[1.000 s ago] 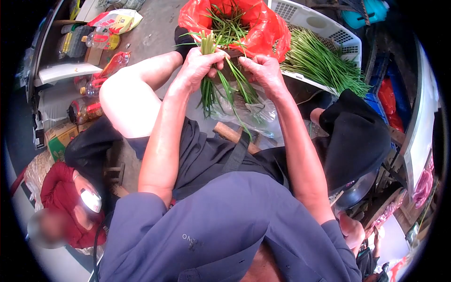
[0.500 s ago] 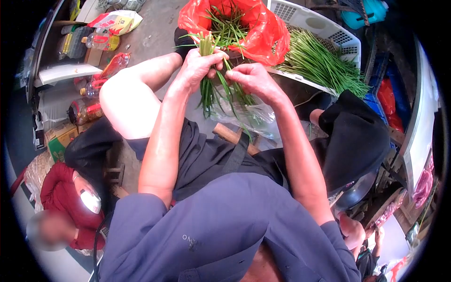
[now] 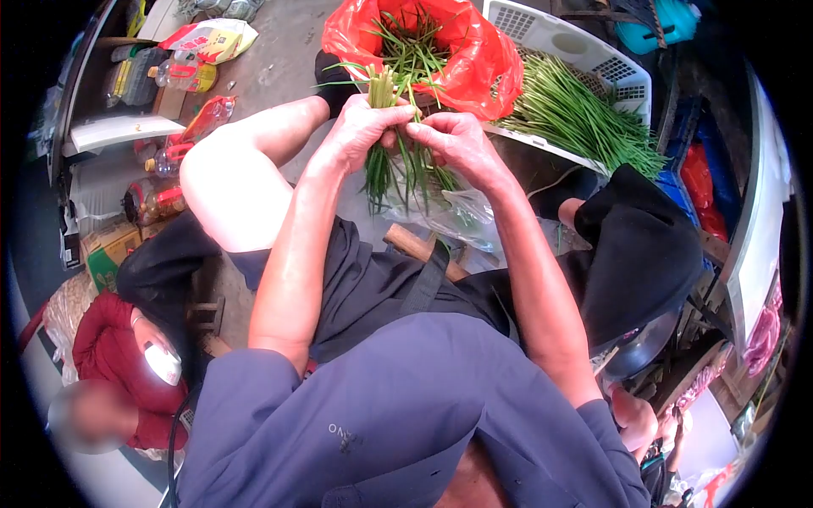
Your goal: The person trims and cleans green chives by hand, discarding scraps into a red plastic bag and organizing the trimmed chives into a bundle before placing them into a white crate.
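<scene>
Legs: bent out to both sides; the bare left leg (image 3: pixel 237 186) is left and nearer the body than the fingers, the black right trouser leg (image 3: pixel 639 229) well off to the right.
Floor: grey floor (image 3: pixel 284 51) ahead and left of the fingers, widest gap I see, running between red bag and bottles (image 3: pixel 182 72).
Crate: white crate (image 3: pixel 542 30), ahead-right of the fingers; its near rim passes just beyond the right knuckles, little room that side.
Red bag: red plastic bag (image 3: pixel 495 63), mouth open, short green bits inside; its near edge sits just ahead of both hands, tight.
Crate pile: long green stalks (image 3: pixel 584 110) heaped in the crate, right of the fingers, tips poking past the near edge.
Clear bag: crumpled clear plastic (image 3: pixel 470 216) below the fingers, body side.
Bunch: green bunch (image 3: pixel 381 89) upright between the hands, pale ends above the left thumb, leaves hanging below.
Left hand: left hand (image 3: pixel 362 134) wrapped round the bunch, gripping it.
Right hand: right hand (image 3: pixel 461 148) curled, thumb and index drawn together at the bunch's right side; can't tell if a leaf is caught.
</scene>
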The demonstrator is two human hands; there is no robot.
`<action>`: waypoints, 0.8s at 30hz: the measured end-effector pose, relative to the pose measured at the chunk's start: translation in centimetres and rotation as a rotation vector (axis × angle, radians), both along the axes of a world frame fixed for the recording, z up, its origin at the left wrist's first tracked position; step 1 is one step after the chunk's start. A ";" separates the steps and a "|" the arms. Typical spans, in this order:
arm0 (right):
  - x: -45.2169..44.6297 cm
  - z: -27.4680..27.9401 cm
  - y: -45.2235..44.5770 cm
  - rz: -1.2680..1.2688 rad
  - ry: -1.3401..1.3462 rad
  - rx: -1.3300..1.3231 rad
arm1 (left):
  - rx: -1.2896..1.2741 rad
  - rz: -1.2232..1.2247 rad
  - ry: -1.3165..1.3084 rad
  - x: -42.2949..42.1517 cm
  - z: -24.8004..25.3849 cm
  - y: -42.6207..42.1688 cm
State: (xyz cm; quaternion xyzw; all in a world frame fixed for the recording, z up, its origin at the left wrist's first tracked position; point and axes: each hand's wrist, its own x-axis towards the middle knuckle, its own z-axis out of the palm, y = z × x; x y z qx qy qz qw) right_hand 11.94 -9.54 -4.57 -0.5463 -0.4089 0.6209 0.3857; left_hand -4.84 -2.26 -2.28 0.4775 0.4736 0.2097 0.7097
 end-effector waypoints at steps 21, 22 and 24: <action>2.6 -12.0 -1.6 0.011 -0.297 -0.183 | -0.089 -0.078 -0.201 -2.1 3.1 0.8; 2.2 -13.5 -1.9 0.009 -0.335 -0.248 | -0.059 -0.076 -0.203 -2.2 3.2 0.9; 1.2 -17.0 -2.9 -0.037 -0.380 -0.259 | -0.020 -0.075 -0.174 -2.8 3.6 1.1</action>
